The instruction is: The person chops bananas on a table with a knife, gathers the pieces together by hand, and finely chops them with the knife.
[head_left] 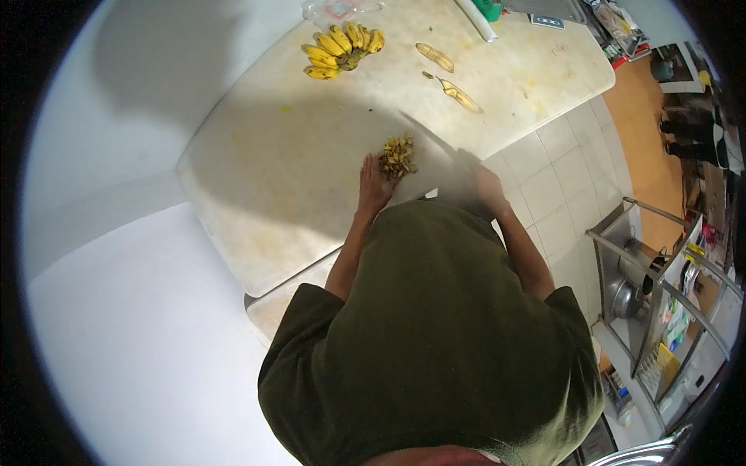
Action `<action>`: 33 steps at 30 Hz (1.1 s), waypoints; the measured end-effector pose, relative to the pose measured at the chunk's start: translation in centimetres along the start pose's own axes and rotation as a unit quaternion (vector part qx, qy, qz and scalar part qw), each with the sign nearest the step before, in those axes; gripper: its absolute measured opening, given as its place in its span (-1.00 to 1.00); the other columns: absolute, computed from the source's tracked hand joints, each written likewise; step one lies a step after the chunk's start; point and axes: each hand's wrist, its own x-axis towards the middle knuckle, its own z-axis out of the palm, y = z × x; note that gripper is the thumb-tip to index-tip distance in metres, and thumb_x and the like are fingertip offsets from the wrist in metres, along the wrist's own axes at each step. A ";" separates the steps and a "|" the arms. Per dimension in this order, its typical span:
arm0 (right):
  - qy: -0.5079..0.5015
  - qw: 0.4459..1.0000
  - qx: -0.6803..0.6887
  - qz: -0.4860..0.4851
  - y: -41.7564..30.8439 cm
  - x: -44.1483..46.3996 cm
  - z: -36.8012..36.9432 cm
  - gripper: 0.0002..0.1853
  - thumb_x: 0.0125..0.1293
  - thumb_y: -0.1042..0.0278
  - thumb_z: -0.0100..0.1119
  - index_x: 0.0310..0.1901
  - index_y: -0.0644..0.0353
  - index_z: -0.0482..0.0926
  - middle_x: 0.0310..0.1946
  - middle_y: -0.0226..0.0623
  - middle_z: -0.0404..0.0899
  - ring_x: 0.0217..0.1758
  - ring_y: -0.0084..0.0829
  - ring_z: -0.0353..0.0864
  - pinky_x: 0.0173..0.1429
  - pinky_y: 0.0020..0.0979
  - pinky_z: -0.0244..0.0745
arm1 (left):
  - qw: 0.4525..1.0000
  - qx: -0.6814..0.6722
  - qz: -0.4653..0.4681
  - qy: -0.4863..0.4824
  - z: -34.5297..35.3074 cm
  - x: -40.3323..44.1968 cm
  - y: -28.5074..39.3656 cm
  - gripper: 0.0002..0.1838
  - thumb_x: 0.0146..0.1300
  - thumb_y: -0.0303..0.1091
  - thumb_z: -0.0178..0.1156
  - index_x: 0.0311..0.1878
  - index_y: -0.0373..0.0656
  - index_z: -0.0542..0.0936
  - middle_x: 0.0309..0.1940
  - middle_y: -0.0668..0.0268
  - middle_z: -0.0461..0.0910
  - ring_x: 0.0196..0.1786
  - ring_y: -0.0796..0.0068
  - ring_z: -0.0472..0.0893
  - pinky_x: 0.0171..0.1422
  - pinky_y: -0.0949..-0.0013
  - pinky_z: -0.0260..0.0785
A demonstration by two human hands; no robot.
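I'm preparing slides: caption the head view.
Left hand beside a pile of small pieces, banana bunch farther across the table.

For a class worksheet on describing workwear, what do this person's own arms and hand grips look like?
Short, dark olive-green sleeves leave the forearms bare. The left grip is an ungloved hand; the right grip is blurred but looks ungloved too.

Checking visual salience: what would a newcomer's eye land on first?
Likely the dark green shirt, filling the lower middle. Next, the yellow banana bunch near the top of the pale table, then the small heap of bits right by the left hand.
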 end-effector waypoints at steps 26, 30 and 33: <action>0.005 0.996 0.087 -0.015 -4.9 -4.0 7.7 -0.58 0.45 0.12 0.00 -0.09 0.44 0.31 -0.43 0.32 0.57 -0.31 0.26 0.61 -0.23 0.11 0.50 | 0.983 -0.123 0.103 0.087 1.8 1.4 3.3 0.33 -0.15 0.02 0.54 0.46 -0.43 -0.15 0.46 -0.35 -0.26 0.52 -0.39 -0.29 0.55 -0.29 -0.32; 0.002 0.991 0.126 0.040 -3.2 -5.1 9.4 -0.63 0.43 0.15 0.04 -0.15 0.38 0.28 -0.50 0.27 0.55 -0.39 0.26 0.59 -0.35 0.12 0.47 | 0.981 -0.136 0.099 0.093 3.4 2.8 3.5 0.25 -0.10 -0.03 0.48 0.46 -0.47 -0.10 0.44 -0.43 -0.21 0.49 -0.48 -0.19 0.55 -0.30 -0.31; 0.018 0.996 0.089 -0.025 -2.9 -4.8 10.8 -0.64 0.42 0.18 0.06 -0.14 0.39 0.28 -0.54 0.25 0.55 -0.43 0.26 0.59 -0.39 0.12 0.47 | 0.986 -0.117 0.080 0.088 2.4 3.2 3.7 0.20 -0.07 -0.10 0.44 0.46 -0.47 -0.11 0.44 -0.42 -0.18 0.49 -0.46 -0.17 0.55 -0.29 -0.28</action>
